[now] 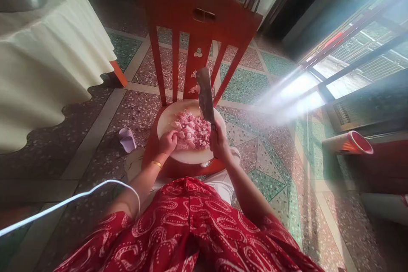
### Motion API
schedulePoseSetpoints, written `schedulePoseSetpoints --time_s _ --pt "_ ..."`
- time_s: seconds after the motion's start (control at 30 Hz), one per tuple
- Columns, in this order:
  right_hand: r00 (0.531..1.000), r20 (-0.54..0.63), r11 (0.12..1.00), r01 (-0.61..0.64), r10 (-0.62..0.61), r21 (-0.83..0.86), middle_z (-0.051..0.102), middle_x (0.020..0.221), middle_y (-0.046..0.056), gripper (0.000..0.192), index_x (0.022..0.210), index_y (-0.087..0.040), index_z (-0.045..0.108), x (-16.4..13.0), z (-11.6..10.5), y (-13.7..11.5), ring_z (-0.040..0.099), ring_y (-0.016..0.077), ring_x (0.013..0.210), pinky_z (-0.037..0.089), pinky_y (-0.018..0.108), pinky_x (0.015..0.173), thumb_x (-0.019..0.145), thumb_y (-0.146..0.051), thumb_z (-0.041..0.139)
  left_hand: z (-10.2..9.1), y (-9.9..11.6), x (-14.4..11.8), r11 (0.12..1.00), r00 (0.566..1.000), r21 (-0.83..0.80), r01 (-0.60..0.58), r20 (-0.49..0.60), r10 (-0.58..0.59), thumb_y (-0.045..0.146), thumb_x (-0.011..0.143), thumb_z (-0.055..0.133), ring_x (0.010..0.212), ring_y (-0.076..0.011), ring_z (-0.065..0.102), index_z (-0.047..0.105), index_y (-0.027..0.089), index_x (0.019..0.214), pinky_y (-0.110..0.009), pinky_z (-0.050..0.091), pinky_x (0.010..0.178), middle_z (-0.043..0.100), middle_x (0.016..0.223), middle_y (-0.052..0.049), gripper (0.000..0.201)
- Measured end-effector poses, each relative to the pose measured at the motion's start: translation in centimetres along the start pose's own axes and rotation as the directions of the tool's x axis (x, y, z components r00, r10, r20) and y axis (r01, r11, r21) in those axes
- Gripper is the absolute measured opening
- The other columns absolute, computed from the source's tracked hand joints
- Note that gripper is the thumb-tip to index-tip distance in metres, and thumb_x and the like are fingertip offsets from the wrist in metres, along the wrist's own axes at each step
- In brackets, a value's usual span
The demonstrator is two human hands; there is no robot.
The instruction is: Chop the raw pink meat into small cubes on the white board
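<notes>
In the head view, the right hand (pixel 218 139) is closed around the handle of a broad steel cleaver (pixel 205 95), blade raised above a heap of pink diced meat (pixel 192 131). The left hand (pixel 168 141), fingers curled, rests on the near left edge of the heap. The meat lies on a round pale chopping board (pixel 188 155) set on a red wooden chair (pixel 197 21). A lilac slipper (pixel 127 139) lies on the terrazzo floor (pixel 270 165) to the left.

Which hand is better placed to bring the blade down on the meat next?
Right. The right hand already grips the cleaver, raised above the diced meat on the round board. The left hand rests at the pile's edge, steadying it.
</notes>
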State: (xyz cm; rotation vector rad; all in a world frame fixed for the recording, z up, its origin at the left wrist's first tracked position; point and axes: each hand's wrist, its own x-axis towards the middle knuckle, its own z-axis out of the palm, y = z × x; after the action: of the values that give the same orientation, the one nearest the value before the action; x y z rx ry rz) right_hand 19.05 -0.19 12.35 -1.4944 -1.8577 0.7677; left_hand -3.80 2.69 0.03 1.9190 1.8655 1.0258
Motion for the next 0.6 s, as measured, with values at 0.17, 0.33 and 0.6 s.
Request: schedulePoseSetpoints --time_s 0.17,0.33,0.6 --pt "0.956 0.195 0.976 -0.206 0.217 -0.076 0.065 0.075 0.003 0.039 0.124 -0.019 0.051 0.0 1.6 -0.1 0.06 0.015 0.061 0.049 0.025 0.058 0.09 -0.033 0.038 0.0 -0.3 0.0 1.0 0.999 -0.005 0.015 0.029 -0.015 0.02 0.081 0.039 0.085 -0.0219 0.061 0.064 0.017 0.088 -0.033 0.046 0.078 0.067 0.086 -0.008 0.026" --pt "0.997 -0.02 0.997 -0.074 0.073 -0.025 0.063 0.073 0.001 0.042 0.13 -0.021 0.043 -0.6 -2.4 -3.3 0.059 0.0151 0.062 0.048 0.025 0.062 0.093 -0.038 0.033 0.2 -0.4 0.0 1.0 1.0 -0.008 -0.022 0.001 0.022 0.016 0.078 0.039 0.087 -0.021 0.061 0.063 0.018 0.088 -0.032 0.046 0.082 0.068 0.09 -0.007 0.026" --pt "0.97 0.118 0.96 -0.183 0.211 -0.212 0.066 0.091 0.011 0.037 0.12 -0.015 0.049 -1.6 1.8 0.6 0.062 0.022 0.082 0.047 0.031 0.072 0.087 -0.027 0.038 0.0 -0.2 0.0 1.0 1.0 0.01 0.013 0.008 -0.013 0.02 0.08 0.039 0.083 -0.0212 0.061 0.064 0.017 0.088 -0.031 0.047 0.076 0.068 0.085 -0.007 0.026"
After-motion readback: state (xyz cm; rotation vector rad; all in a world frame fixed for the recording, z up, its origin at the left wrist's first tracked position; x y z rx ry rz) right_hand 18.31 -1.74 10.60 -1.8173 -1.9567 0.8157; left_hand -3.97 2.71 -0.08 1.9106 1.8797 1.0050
